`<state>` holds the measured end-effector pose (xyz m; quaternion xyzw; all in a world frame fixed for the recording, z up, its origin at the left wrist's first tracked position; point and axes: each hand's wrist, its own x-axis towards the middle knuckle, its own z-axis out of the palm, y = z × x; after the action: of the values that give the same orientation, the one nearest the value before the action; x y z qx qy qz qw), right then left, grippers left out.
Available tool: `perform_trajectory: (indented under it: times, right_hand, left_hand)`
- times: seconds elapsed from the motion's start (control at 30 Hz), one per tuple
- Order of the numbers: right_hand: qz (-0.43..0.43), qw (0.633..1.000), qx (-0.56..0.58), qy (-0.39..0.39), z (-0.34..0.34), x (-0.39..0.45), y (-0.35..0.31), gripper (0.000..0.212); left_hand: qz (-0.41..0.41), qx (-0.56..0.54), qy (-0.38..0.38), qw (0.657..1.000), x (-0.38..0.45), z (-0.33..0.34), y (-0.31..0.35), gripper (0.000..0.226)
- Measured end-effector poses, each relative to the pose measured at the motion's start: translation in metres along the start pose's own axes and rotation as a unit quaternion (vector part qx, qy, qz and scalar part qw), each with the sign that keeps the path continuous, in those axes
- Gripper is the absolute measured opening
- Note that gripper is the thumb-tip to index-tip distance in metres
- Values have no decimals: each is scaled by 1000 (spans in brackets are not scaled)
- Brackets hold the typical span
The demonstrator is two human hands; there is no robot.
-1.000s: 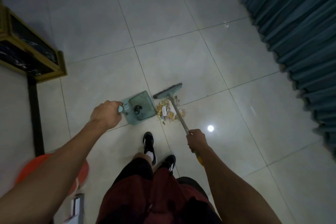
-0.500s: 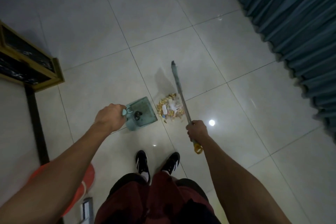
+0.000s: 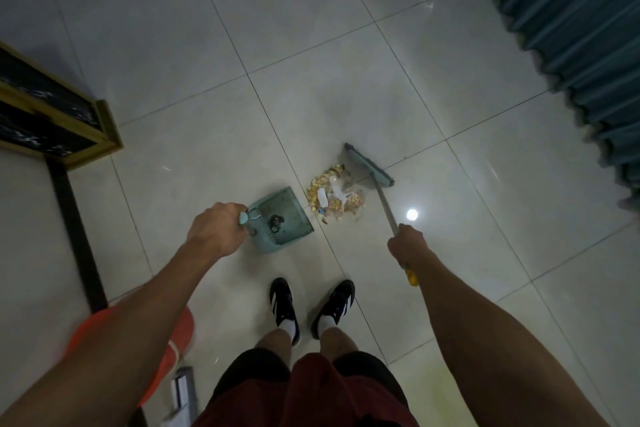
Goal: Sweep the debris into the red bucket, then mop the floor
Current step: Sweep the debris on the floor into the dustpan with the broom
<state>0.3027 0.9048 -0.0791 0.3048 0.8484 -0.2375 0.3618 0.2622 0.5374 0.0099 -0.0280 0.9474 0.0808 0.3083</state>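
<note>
Debris (image 3: 333,194) sat in a small heap on the tile floor (image 3: 450,253), between the dustpan (image 3: 282,218) and the broom (image 3: 370,166) — not yet in the pan. Nearest the camera: red bucket (image 3: 180,333) at lower left, mostly hidden behind the left forearm, with a pale grey object of unclear kind just beside it at the bottom edge. 2 black shoes (image 3: 284,303) with white stripes stood side by side, toes pointing at the pile. Left hand (image 3: 216,232) was clenched around the dustpan's pale handle; pan lay on the floor, open mouth toward the debris, with a dark clump already inside. Right hand (image 3: 408,246) was wrapped around the broom's thin shaft, yellow end cap poking out below the fist. Broom head was angled on the far right side of the heap, bristles touching its edge. Farther out — a gold-framed dark table (image 3: 104,135) at left, teal curtain (image 3: 571,28) at upper right, well apart from the pile.
</note>
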Motion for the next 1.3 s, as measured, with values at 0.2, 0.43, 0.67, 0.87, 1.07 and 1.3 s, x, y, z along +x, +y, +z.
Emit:
perform_trajectory:
  times: [0.2,0.43,0.67,0.87,1.07,1.3]
  right_hand:
    - [-8,995,-65,-73,28,-14,10,36]
    - [-64,982,-102,-145,66,-42,3,33]
    - [-96,971,-124,-178,92,-64,3,33]
    - [-111,970,-96,-196,105,-89,7,28]
    - [-92,976,-36,-194,93,-119,6,23]
    - [-82,985,-14,-151,79,-140,10,54]
  left_hand:
    - [-15,-30,-2,999,8,7,5,11]
    - [-28,-72,-1,997,9,19,11,15]
    - [-19,-72,5,997,7,25,6,12]
    - [-5,-76,11,997,-4,31,7,8]
    - [-16,-98,10,995,-18,23,-2,12]
    - [-40,-122,-10,992,-33,20,-26,15]
